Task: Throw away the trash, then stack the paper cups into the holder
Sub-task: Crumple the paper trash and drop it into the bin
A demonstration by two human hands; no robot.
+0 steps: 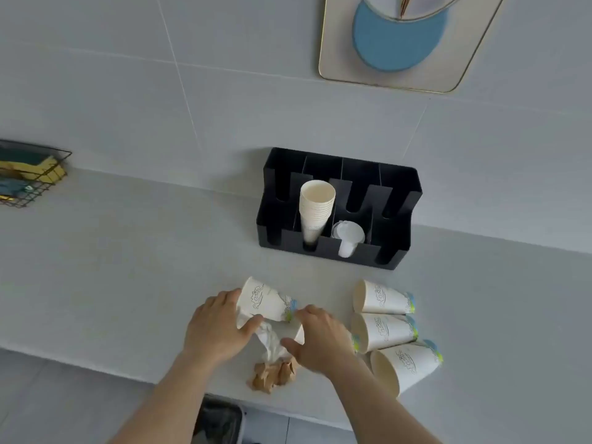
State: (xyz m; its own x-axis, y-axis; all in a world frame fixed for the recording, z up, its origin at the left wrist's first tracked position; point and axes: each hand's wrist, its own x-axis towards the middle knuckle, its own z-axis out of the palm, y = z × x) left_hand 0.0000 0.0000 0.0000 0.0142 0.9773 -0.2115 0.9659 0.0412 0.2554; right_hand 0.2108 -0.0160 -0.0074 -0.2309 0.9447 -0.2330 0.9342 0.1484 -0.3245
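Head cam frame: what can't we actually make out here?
- Cup under the right hand: mostly covered by the hand, only a rim sliver shows.
- White tissue: partly hidden between both hands; whether either hand grips it is unclear.
- Left hand: touches the tilted cup; how firm the hold is cannot be told.
- Bin below the counter: cut off by the bottom edge, contents blurred.
- Wire basket: cut off by the left edge.

Grey tiled wall (224, 91), pale counter (128, 267), wire basket (32, 174), perhaps a framed picture (400, 43).

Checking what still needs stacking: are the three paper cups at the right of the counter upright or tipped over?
Tipped over. The three loose cups lie on their sides on the counter, open mouths facing left, none inside the black holder.
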